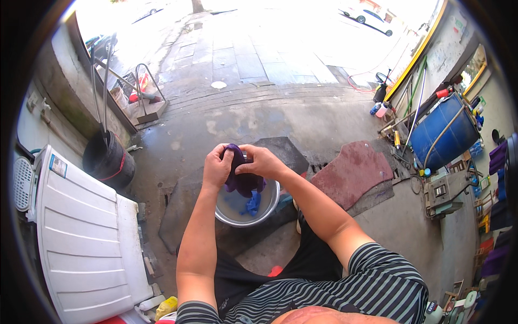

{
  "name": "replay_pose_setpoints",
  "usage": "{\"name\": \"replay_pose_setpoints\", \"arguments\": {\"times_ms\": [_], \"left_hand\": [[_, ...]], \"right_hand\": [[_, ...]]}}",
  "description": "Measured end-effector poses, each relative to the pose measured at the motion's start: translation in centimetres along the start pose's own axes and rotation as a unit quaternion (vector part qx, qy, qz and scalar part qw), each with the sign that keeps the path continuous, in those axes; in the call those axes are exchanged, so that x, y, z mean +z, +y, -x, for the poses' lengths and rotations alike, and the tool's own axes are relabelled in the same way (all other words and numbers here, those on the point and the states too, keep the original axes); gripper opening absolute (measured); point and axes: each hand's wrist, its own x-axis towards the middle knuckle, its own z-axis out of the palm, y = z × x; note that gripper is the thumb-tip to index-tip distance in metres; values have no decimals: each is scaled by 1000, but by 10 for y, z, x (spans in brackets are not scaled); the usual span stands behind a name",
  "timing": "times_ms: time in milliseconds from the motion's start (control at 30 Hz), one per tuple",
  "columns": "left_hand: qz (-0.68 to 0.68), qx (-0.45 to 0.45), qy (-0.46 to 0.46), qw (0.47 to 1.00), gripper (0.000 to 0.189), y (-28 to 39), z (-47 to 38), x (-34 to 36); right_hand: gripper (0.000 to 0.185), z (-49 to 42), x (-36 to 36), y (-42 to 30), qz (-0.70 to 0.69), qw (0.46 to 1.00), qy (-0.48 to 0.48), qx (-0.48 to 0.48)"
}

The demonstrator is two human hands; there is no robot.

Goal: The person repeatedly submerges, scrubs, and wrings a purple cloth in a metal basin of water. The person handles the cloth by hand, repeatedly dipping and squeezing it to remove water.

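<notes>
A dark purple cloth [243, 182] hangs bunched from both hands over a round metal basin [277, 198]. My left hand [217, 167] pinches its upper left part, thumb on top. On the cloth's upper right side, my right hand [259, 162] has its thumb and fingers closed around the fabric. Cloudy water [232, 208] lies in the basin, and a crumpled blue piece [253, 203], perhaps cloth or a glove, sits in it below the purple cloth. The cloth's lower end covers the basin's far part.
Dark mats [279, 150] and a reddish mat [352, 174] lie on the wet concrete floor. At left stand a white ribbed appliance [85, 239] and a black bucket [109, 162] with long handles. A blue barrel [445, 131] and a grey machine [445, 194] are at right.
</notes>
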Motion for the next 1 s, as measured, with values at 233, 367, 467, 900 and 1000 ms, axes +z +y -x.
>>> {"name": "replay_pose_setpoints", "arguments": {"times_ms": [233, 367, 467, 900, 1000], "left_hand": [[21, 13, -9, 1000, 26, 11, 2, 3], [-138, -30, -71, 987, 34, 19, 6, -9], [-183, -44, -99, 977, 35, 19, 7, -12], [-226, -156, -99, 956, 36, -5, -1, 0], [-166, -144, -72, 973, 35, -12, -5, 6]], "right_hand": [[19, -6, 2, 2, -94, 992, 79, -11], [22, -8, 2, -2, -184, 977, 80, -67], [24, -6, 3, -6, -309, 946, 68, -67], [20, -5, -27, 2, -348, 929, 118, 50], [24, -4, -28, 3, -120, 982, 141, 34]]}}
